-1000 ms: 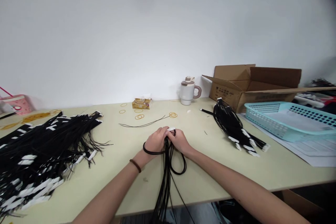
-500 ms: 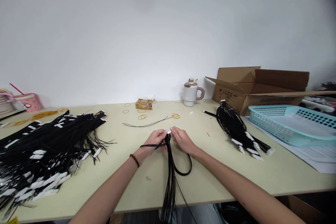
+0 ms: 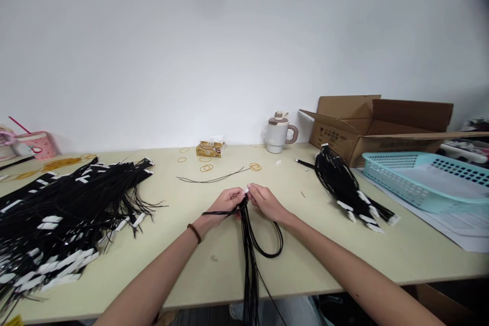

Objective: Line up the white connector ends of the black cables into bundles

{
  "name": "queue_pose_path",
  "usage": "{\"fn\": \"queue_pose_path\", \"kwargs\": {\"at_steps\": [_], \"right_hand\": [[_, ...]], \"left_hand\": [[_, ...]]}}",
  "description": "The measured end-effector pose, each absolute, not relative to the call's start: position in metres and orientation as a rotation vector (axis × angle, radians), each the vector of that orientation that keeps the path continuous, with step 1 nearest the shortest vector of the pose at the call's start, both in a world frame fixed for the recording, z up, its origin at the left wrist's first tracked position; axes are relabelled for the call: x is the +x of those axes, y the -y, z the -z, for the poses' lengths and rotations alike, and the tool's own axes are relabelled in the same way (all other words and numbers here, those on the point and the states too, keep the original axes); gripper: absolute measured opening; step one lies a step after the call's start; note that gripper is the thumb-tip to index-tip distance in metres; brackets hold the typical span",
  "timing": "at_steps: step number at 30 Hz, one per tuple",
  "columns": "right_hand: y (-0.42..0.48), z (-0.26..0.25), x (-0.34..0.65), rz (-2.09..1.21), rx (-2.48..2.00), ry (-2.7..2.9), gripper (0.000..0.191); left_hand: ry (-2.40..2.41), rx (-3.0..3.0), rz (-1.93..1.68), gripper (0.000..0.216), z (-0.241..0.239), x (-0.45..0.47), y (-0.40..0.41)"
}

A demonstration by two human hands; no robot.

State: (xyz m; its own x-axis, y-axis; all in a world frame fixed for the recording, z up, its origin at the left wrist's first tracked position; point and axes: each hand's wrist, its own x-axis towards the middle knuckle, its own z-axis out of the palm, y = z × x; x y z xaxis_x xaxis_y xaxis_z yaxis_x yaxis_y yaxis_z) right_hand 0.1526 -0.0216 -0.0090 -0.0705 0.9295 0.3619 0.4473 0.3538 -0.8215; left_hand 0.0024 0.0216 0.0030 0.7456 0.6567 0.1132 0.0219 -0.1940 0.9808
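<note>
My left hand (image 3: 226, 201) and my right hand (image 3: 265, 200) meet at the middle of the table, both closed on the top end of a bundle of black cords (image 3: 250, 254). The bundle has a small white tag between my fingertips. Its strands run toward me and hang over the table's front edge. One cord loops out to the right by my right wrist, and another strand sticks out to the left under my left hand.
A big heap of black cords with white tags (image 3: 57, 214) covers the left of the table (image 3: 305, 260). A tied bundle (image 3: 346, 186) lies right of centre, beside a turquoise basket (image 3: 424, 178) and a cardboard box (image 3: 382, 125). Rubber bands (image 3: 206, 167), a mug (image 3: 278, 133) and a small carton (image 3: 209, 148) sit farther back.
My hands have shifted from wrapping round the bundle to pinching its top end. The loop on the left has flattened into a straight strand, and the loop on the right has slid right.
</note>
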Motion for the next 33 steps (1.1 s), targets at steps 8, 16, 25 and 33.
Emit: {"fn": "queue_pose_path", "kwargs": {"at_steps": [8, 16, 25, 33], "right_hand": [[0.0222, 0.0084, 0.1535, -0.649, -1.260, 1.717, 0.041], [0.0227, 0.0079, 0.1535, -0.647, -1.281, 1.733, 0.039], [0.0236, 0.0071, 0.1533, -0.623, -1.291, 1.742, 0.039], [0.0242, 0.0067, 0.1537, -0.613, -1.303, 1.753, 0.040]], "left_hand": [[-0.552, 1.663, -0.595, 0.037, -0.0018, 0.0009, -0.0207], [-0.572, 1.674, -0.588, 0.038, -0.0002, 0.0010, -0.0197], [-0.589, 1.687, -0.611, 0.038, 0.0015, 0.0010, -0.0197], [-0.590, 1.675, -0.604, 0.038, 0.0001, 0.0016, -0.0191]]}}
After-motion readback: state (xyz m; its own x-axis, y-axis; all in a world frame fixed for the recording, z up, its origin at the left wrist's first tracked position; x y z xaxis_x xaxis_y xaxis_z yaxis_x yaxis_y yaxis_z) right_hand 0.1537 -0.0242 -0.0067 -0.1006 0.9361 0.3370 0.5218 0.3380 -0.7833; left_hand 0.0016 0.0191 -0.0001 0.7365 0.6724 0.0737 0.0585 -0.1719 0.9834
